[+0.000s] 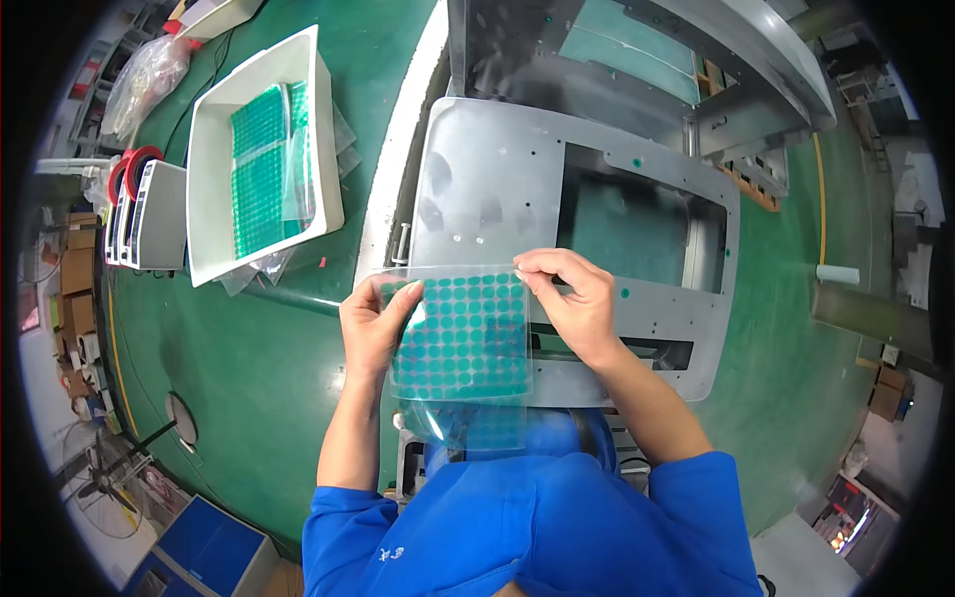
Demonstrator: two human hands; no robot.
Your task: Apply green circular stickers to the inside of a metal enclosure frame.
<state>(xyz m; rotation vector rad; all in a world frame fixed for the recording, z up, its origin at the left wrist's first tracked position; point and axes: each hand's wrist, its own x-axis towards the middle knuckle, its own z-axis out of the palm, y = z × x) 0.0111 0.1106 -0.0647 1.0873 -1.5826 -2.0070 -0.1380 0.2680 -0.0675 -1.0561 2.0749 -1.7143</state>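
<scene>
**Pinching a thin sheet of green dots [463, 338] by both upper corners**

In the head view: held up in front of the blue shirt [527, 527], covering the near left corner of the grey metal panel [487, 164]. Gripped at the upper left by the left hand [375, 323], thumb pressed on the front face. Nipped at the upper right corner by the right hand [572, 294], between thumb and index finger, on the clear margin. Below the lower edge, a second clear, dotted layer [477, 426]; cannot tell whether separate or joined. Off to the left, similar dotted sheets [261, 189] inside a white bin [323, 149].

Looks very light, thin and flexible, so likely to bow or curl between holds. Judging by the glossy glare, probably slick, and prone to slide against any neighbouring film. Not brittle, apparently, but easily creased. Best taken by the plain border, away from the dots, with a light pinch at each top corner and gentle tension across.
</scene>
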